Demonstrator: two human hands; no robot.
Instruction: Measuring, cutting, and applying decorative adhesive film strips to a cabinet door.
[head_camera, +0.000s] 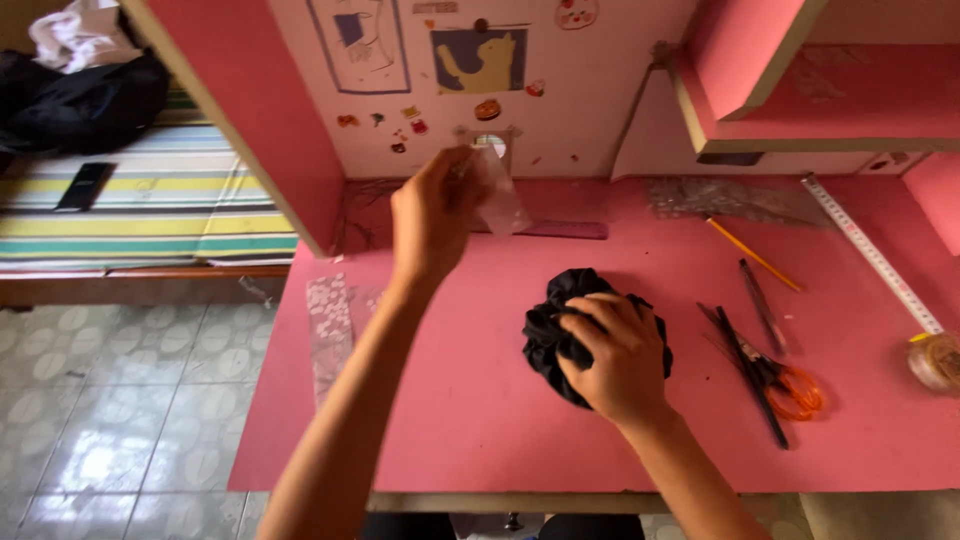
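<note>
Black fabric bundle bunched on pink desk, right hand clamped on it; left hand pinches clear plastic bag aloft. Bundle not bagged yet.

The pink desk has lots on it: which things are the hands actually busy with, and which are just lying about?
In hand:
- black fabric bundle, pressed down by the right hand
- clear plastic piece, lifted by the left hand

Lying about on the desk:
- orange-handled scissors
- yellow pencil
- tape measure
- clear plastic strip at the left edge
</note>
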